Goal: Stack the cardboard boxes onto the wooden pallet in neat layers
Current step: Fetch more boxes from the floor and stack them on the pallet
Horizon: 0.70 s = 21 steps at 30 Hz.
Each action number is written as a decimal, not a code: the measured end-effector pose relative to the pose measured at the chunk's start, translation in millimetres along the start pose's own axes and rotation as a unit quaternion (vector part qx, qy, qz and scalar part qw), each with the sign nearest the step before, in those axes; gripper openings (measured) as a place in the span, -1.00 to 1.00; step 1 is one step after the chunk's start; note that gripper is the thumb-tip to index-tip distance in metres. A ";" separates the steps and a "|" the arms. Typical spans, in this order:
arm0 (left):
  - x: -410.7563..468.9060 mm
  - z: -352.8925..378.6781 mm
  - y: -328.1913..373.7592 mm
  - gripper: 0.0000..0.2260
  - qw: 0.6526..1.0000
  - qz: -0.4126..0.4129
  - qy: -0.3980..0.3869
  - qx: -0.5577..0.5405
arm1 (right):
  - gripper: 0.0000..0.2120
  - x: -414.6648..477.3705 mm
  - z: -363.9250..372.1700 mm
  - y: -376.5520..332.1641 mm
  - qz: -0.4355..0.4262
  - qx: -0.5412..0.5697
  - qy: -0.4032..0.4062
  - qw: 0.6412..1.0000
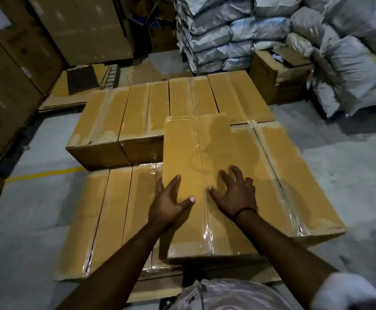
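Your long tan cardboard box [205, 157], sealed down its length with glossy clear tape, lies flat on top of the stack, resting partly over the lower tan cardboard boxes [106, 220] at your near left. More boxes of the same kind sit just beside it on the right and in a row behind it. All of them are taped closed, so their contents are hidden.

At the far right, an open brown carton [278, 70] holds something pale and crumpled, too blurred to name. The dark print on its side cannot be read. Grey-white plastic sacks [216, 36] are piled behind it. Tall brown cartons [8, 90] stand at your left, one with a pale label too blurred to read.

Your left hand [171, 198] rests at the top box's left edge, with the fingers nearly straight along that edge and the thumb laid on the lid. Your right hand [236, 193], with a black band at the wrist, is spread wide and arched, its fingertips pressing on the lid. Neither hand has hold of anything.
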State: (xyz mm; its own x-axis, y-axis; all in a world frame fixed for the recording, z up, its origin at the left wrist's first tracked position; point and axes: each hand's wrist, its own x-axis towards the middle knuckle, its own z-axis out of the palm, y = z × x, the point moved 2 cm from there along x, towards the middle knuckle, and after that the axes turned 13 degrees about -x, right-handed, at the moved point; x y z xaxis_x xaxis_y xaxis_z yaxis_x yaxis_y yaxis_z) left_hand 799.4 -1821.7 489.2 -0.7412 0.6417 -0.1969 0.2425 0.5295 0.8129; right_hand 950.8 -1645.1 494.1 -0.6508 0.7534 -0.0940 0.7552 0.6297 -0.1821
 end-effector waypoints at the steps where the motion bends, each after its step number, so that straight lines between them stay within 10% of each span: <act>1: 11.3 6.2 -6.2 -0.14 0.999 -0.025 -0.045 -0.003 | -0.26 10.1 9.6 8.6 0.008 -0.018 -0.034 0.999; 6: 32.8 35.1 -55.9 -0.10 0.963 -0.065 -0.247 0.080 | -0.09 19.7 69.1 49.3 0.021 -0.129 -0.212 0.968; 17: -6.5 51.4 -65.4 -0.25 0.969 -0.015 -0.186 0.160 | 0.15 2.1 74.1 80.3 -0.110 -0.170 -0.244 0.948; 21: -33.5 58.3 -78.1 0.00 0.958 -0.038 -0.232 0.163 | 0.20 -23.1 79.2 100.9 -0.157 -0.172 -0.231 0.945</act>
State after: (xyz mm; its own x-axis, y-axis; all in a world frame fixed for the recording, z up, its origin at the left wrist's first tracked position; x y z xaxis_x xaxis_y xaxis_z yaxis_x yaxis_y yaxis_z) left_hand 841.8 -1852.2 400.4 -0.4247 0.7315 -0.5334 0.4374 0.6816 0.5866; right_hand 1035.9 -1613.9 400.4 -0.7520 0.4054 -0.5198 0.4474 0.8930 0.0492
